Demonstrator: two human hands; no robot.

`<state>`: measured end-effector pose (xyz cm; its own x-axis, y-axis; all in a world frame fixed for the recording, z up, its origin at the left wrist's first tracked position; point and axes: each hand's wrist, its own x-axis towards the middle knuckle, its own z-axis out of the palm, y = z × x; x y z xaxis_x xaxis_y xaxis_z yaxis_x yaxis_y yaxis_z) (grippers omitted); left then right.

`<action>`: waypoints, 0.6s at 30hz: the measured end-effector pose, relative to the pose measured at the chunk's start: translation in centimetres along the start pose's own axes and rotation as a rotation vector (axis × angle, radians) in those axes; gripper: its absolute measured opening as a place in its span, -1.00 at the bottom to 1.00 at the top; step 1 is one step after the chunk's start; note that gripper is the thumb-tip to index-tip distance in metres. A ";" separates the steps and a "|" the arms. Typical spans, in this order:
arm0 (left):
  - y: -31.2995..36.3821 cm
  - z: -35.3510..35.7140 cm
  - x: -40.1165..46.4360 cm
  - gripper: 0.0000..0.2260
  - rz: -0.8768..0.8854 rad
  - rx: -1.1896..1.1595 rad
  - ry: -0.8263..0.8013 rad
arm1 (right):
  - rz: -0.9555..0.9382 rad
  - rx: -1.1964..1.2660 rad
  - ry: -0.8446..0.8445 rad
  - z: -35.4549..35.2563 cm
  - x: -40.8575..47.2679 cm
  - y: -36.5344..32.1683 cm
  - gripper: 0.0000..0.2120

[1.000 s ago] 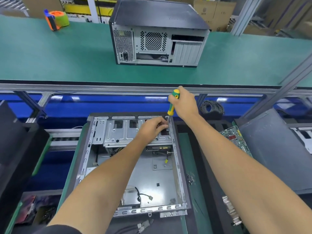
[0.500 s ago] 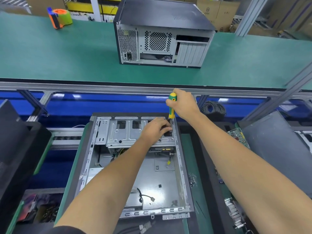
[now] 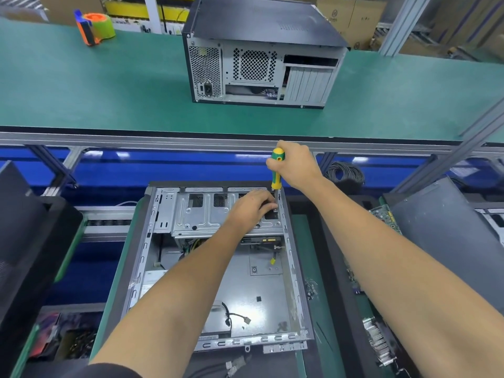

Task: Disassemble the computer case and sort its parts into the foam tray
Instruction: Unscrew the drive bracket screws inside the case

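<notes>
The open case [image 3: 218,268] lay flat at about 6 o'clock, right under the camera, side panel off so you could see straight down into it. Right hand [image 3: 296,166] was wrapped tight around a yellow-green screwdriver [image 3: 277,170], held upright with the tip down at the case's 1 o'clock corner. Left hand [image 3: 252,207] sat on the drive cage [image 3: 207,214] along the 12 o'clock end, fingers curled over its edge next to the screwdriver tip, though I couldn't tell if it was actually pinching anything small there. A loose cable [image 3: 231,319] lay on the case floor toward 6 o'clock. Off at 3 o'clock a circuit board [image 3: 383,215] rested in the black foam tray [image 3: 335,268], and a few screws [image 3: 311,286] sat on the green strip just beside the case. Up at 12 o'clock a second, closed case [image 3: 259,53] stood on the green bench [image 3: 81,85], with a tape dispenser [image 3: 94,27] way out at 11 o'clock.
</notes>
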<state>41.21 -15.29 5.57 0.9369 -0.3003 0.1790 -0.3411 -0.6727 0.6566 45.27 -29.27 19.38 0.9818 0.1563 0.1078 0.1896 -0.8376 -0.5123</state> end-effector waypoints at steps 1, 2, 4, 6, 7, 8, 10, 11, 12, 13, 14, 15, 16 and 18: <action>0.0 0.0 0.0 -0.84 0.002 0.002 0.001 | 0.002 -0.024 -0.016 -0.3 0.1 -0.2 -0.74; 0.0 0.0 -0.1 -0.83 0.004 0.001 0.002 | 0.005 -0.067 -0.034 -0.6 0.2 -0.4 -0.74; 0.1 0.0 -0.2 -0.83 0.003 -0.003 0.005 | -0.006 -0.201 -0.071 -1.2 0.3 -0.8 -0.73; 0.1 0.0 -0.2 -0.82 -0.002 0.005 0.001 | -0.020 -0.294 -0.114 -1.6 0.3 -1.2 -0.73; 0.2 0.0 -0.2 -0.82 -0.004 0.014 -0.001 | -0.017 -0.304 -0.137 -1.8 0.3 -1.5 -0.73; 0.3 -0.1 -0.2 -0.81 -0.005 0.019 -0.003 | -0.006 -0.300 -0.161 -1.9 0.2 -1.7 -0.74; 0.4 -0.2 -0.3 -0.81 -0.005 0.014 -0.007 | 0.030 -0.276 -0.201 -2.3 0.0 -2.1 -0.79; 0.4 -0.2 -0.3 -0.81 -0.001 0.010 -0.008 | 0.049 -0.270 -0.218 -2.6 -0.1 -2.2 -0.80; 0.4 -0.3 -0.3 -0.81 0.003 0.007 -0.010 | 0.064 -0.270 -0.231 -2.8 -0.2 -2.2 -0.80; 0.5 -0.3 -0.3 -0.82 0.004 0.006 -0.012 | 0.077 -0.271 -0.244 -3.1 -0.3 -2.2 -0.79; 0.5 -0.4 -0.3 -0.82 0.004 0.006 -0.014 | 0.088 -0.267 -0.258 -3.2 -0.4 -2.2 -0.79; 0.5 -0.4 -0.3 -0.82 0.001 0.006 -0.016 | 0.097 -0.257 -0.277 -3.4 -0.4 -2.2 -0.80; 0.6 -0.4 -0.3 -0.82 -0.006 0.000 -0.017 | 0.105 -0.243 -0.297 -3.5 -0.5 -2.2 -0.84; 0.7 -0.5 -0.4 -0.82 -0.014 -0.013 -0.026 | 0.101 -0.213 -0.350 -3.7 -0.5 -2.4 -0.88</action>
<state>40.64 -15.33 6.31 0.9391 -0.3089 0.1507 -0.3270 -0.6682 0.6683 44.28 -29.29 23.67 0.9466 0.2051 -0.2486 0.1217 -0.9417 -0.3137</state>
